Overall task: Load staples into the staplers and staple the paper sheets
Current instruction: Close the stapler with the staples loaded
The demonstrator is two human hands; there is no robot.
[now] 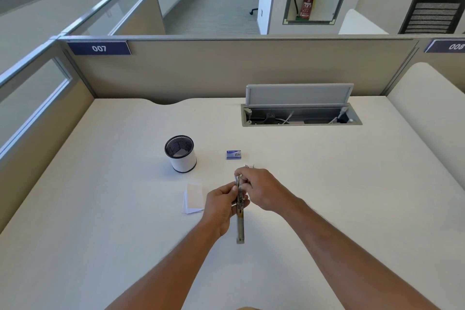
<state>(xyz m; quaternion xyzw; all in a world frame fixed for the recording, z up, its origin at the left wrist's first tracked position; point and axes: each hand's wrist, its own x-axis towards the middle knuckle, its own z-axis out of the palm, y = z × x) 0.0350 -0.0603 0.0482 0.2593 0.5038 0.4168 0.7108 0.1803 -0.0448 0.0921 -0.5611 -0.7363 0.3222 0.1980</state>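
I hold a metal stapler (240,224) above the desk, swung open so it runs lengthwise toward me. My left hand (222,205) grips its middle from the left. My right hand (259,190) pinches its far end from the right, fingers curled over the top. A small blue staple box (233,154) lies on the desk just beyond my hands. A short stack of paper sheets (193,198) lies to the left of my left hand. Something small and metallic (249,166) pokes out behind my right hand; I cannot tell what it is.
A black mesh pen cup (180,153) with a white wrap stands left of the staple box. An open cable hatch (300,108) sits at the back right of the white desk (352,196). Beige partitions (201,70) wall the desk at back and left.
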